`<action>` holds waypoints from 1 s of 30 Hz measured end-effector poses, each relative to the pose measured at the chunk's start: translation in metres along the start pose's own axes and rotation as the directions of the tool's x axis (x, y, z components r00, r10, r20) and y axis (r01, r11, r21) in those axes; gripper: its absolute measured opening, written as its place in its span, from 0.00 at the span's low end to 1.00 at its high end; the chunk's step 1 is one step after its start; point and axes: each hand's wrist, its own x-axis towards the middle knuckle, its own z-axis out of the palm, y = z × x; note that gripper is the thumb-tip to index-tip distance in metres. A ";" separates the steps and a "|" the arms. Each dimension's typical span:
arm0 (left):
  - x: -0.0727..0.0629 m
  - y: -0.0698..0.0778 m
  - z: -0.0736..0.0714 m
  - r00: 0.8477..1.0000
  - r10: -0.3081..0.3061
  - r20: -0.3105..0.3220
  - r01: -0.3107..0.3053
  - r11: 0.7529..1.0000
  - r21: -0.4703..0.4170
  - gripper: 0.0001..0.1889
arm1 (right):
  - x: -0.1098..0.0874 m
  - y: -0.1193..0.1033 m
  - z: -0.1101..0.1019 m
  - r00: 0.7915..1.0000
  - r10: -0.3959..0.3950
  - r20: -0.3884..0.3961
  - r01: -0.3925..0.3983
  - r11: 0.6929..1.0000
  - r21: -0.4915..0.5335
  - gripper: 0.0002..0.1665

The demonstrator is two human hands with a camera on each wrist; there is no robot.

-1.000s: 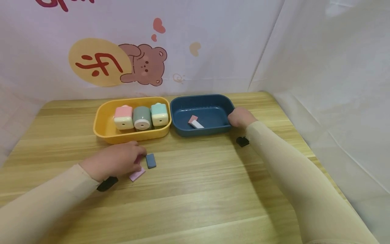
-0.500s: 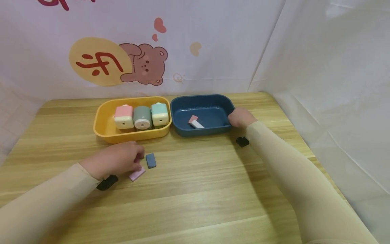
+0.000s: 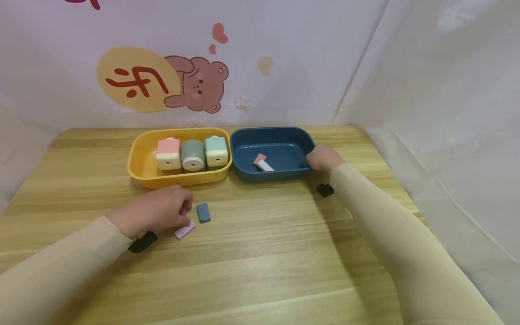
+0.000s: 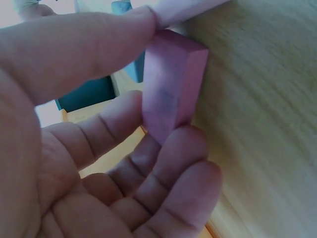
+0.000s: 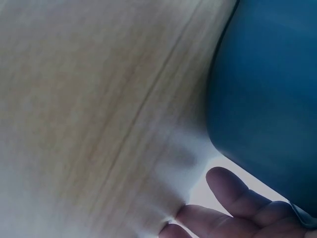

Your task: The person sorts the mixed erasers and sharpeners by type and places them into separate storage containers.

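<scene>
My left hand (image 3: 158, 210) is low over the table in front of the yellow bin. In the left wrist view it pinches a pink eraser (image 4: 171, 84) between thumb and fingers. A second, paler pink eraser (image 3: 185, 229) lies on the table by the thumb. Just right of the fingers lies a blue-grey eraser (image 3: 203, 212). My right hand (image 3: 325, 158) grips the right end of the dark blue bin (image 3: 272, 176); in the right wrist view its fingers are beside the outer wall. Inside that bin are a pink eraser (image 3: 259, 158) and a white eraser (image 3: 265, 165).
The yellow bin (image 3: 183, 181) stands against the blue bin's left side. In it sit a pink-and-cream pencil sharpener (image 3: 168, 153), a grey-green one and a mint one. A white printed cloth (image 3: 284, 58) hangs behind the wooden table (image 3: 260, 253).
The left fingers have drawn in towards the thumb around the pink eraser. The right hand stays on the blue bin. The head view has shifted slightly.
</scene>
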 end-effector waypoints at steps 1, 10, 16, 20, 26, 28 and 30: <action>0.000 0.000 0.000 1.000 0.003 -0.004 -0.003 1.000 -0.002 0.13 | 0.000 0.000 0.000 1.000 -0.001 0.000 0.001 1.000 -0.001 0.16; -0.004 0.001 -0.001 0.998 0.027 -0.063 -0.028 0.999 -0.021 0.08 | 0.001 0.001 0.001 1.000 0.004 0.005 -0.004 1.000 -0.002 0.19; -0.007 0.004 -0.006 0.994 0.030 -0.101 -0.032 0.999 -0.018 0.14 | 0.000 0.000 0.000 1.000 -0.003 0.004 0.003 1.000 0.002 0.16; -0.008 0.009 -0.010 0.994 0.028 -0.104 -0.032 0.999 -0.033 0.16 | 0.001 0.001 0.001 1.000 -0.001 0.002 0.001 1.000 0.006 0.15; -0.007 0.017 -0.015 0.995 0.023 -0.092 -0.027 0.999 -0.045 0.18 | 0.002 0.001 0.002 1.000 -0.002 -0.007 0.002 1.000 0.014 0.14; -0.006 0.020 -0.016 0.994 0.038 -0.102 -0.041 0.999 -0.031 0.19 | 0.001 0.001 0.002 1.000 -0.007 -0.011 0.007 1.000 0.011 0.15; -0.003 0.024 -0.018 0.990 0.064 -0.123 -0.066 0.998 -0.015 0.18 | 0.001 0.001 0.001 1.000 -0.014 -0.013 0.014 1.000 0.007 0.15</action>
